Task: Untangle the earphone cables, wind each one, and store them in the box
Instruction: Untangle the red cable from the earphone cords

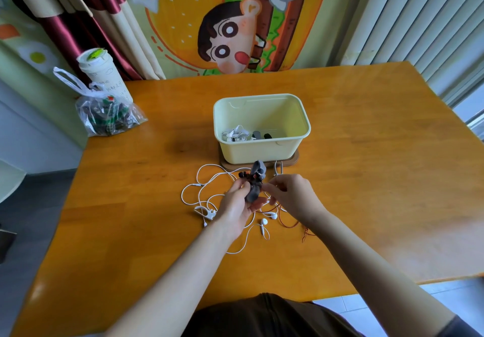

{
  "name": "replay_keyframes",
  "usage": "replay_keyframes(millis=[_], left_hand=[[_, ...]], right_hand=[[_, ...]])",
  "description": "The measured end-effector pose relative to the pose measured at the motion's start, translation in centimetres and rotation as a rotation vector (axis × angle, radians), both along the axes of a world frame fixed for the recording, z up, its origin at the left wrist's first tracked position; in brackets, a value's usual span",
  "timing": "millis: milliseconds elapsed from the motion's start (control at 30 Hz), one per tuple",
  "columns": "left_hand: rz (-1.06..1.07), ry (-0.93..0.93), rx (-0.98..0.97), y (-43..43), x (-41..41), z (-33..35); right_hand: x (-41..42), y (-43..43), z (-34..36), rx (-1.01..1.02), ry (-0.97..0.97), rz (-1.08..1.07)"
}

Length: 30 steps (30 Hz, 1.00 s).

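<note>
One pale yellow box (262, 150) stands on a brown mat (293, 160) near the middle of the table (366, 179). It is open at the top and holds one wound white earphone (235, 133) at its left, with two dark pieces (260, 135) beside it.

Just in front of the box, two hands meet over a loose tangle. The left hand (235, 208) has its fingers curled round one grey bundle (254, 190), which has dark ear tips at its top. The right hand (293, 195) has thumb and forefinger pressed together, pinching the bundle's right side.

White cables (207, 179) loop on the table under and left of the hands, with two white earbuds (264, 222) showing. How many sets they make I cannot tell. One red-brown cable (285, 218) lies beneath the right wrist.

One tied plastic bag (110, 114) and one white cup (99, 74) sit at the table's far left edge. Bare table stretches wide to the right of the box and to both sides of the forearms.
</note>
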State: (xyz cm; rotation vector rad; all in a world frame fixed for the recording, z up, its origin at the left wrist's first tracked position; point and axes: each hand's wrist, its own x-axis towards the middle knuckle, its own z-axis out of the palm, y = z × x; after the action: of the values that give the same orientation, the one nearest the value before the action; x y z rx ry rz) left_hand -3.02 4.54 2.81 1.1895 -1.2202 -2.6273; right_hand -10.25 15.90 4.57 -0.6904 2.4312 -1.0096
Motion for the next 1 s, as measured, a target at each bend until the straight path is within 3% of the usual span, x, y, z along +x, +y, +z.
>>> replay_keyframes(millis=[633,1000], left_hand=[[0.065,0.083,0.185,0.4,-0.2,1.3],[0.066,-0.005,0.203,0.3,-0.1,1.3]], right_hand=[[0.5,-0.1,-0.6,-0.078,0.013,-0.128],[1.2,0.0,-0.9,-0.143,0.022,-0.146]])
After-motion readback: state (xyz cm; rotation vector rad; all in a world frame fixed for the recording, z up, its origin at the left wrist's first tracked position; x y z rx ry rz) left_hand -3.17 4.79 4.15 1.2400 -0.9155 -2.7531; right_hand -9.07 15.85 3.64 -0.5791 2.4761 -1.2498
